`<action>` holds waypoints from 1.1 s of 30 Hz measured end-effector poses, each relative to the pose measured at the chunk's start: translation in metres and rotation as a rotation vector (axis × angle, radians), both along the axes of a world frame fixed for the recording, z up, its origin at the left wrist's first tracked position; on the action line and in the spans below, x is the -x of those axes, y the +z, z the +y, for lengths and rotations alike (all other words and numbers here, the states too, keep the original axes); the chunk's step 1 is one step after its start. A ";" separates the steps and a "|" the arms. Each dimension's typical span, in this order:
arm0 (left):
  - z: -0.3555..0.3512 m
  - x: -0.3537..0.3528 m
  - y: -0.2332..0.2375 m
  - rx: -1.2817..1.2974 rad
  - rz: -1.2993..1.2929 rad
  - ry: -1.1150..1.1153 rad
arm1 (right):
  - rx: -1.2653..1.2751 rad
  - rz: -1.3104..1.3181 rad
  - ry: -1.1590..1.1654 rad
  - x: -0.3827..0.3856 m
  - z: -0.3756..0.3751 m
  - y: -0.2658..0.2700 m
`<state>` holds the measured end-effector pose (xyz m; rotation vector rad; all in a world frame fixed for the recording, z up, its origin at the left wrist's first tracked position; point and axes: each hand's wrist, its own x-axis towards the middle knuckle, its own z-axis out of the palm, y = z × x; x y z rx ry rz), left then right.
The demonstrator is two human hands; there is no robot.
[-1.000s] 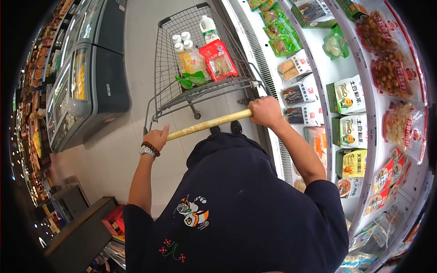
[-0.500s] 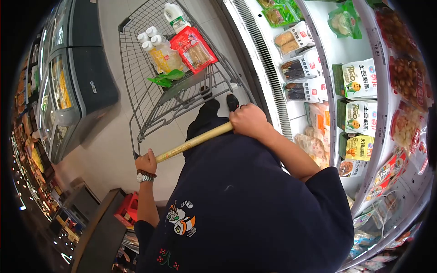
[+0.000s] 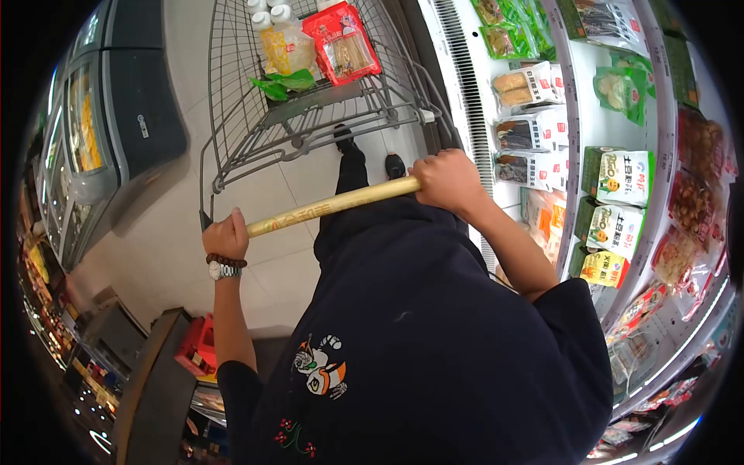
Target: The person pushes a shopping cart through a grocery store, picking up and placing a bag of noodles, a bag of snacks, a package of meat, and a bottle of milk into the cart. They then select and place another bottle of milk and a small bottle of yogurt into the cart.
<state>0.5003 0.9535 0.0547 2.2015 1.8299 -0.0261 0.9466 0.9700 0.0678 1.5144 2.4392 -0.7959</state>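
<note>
My left hand (image 3: 227, 235) is wrapped round the left end of the shopping cart handle (image 3: 333, 204), a pale yellow bar with printed lettering. At the bar's other end my right hand (image 3: 449, 183) is closed on it too. Ahead of the handle stands the grey wire cart (image 3: 232, 101). Inside lie a red packet with a clear window (image 3: 345, 43), a yellow and clear bag (image 3: 287, 50), some green leaves (image 3: 283, 84) and several white-capped bottles (image 3: 280, 13), partly cut off by the frame's top.
A lit refrigerated shelf (image 3: 577, 101) with packaged food runs close along the right. On the left is a dark freezer case (image 3: 143, 93). Pale floor tiles (image 3: 267, 182) lie between them. A red crate (image 3: 198, 349) is near a dark counter (image 3: 151, 380) at lower left.
The cart and its handle have swung in view: the left end is higher and further left, the right end slightly right. Shelf goods have shifted in view. Both hands keep their hold.
</note>
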 end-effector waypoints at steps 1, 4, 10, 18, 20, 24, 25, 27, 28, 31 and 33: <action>0.018 0.003 -0.003 -0.025 -0.008 -0.005 | -0.041 0.003 -0.001 0.004 0.015 -0.002; 0.062 -0.003 -0.010 -0.037 0.003 0.012 | -0.174 -0.017 0.016 -0.002 0.056 -0.011; 0.161 -0.021 -0.015 -0.022 0.033 0.054 | -0.214 -0.248 -0.014 -0.009 0.165 -0.023; 0.291 -0.030 -0.026 0.117 0.079 0.119 | -0.399 -0.335 -0.076 -0.014 0.295 -0.045; 0.316 -0.031 -0.028 0.132 0.073 0.128 | -0.400 -0.340 -0.100 -0.014 0.323 -0.050; 0.361 -0.034 -0.024 0.182 0.040 0.145 | -0.376 -0.359 -0.090 -0.013 0.368 -0.051; 0.372 -0.034 -0.024 0.173 0.034 0.143 | -0.365 -0.373 -0.089 -0.013 0.378 -0.050; 0.392 -0.036 -0.031 0.167 0.043 0.143 | -0.344 -0.385 -0.086 -0.014 0.395 -0.049; 0.400 -0.038 -0.032 0.149 0.047 0.135 | -0.334 -0.384 -0.084 -0.015 0.404 -0.048; 0.426 -0.043 -0.029 0.123 0.033 0.116 | -0.283 -0.404 -0.069 -0.019 0.435 -0.046; 0.445 -0.047 -0.027 0.137 0.021 0.119 | -0.236 -0.390 -0.044 -0.018 0.457 -0.040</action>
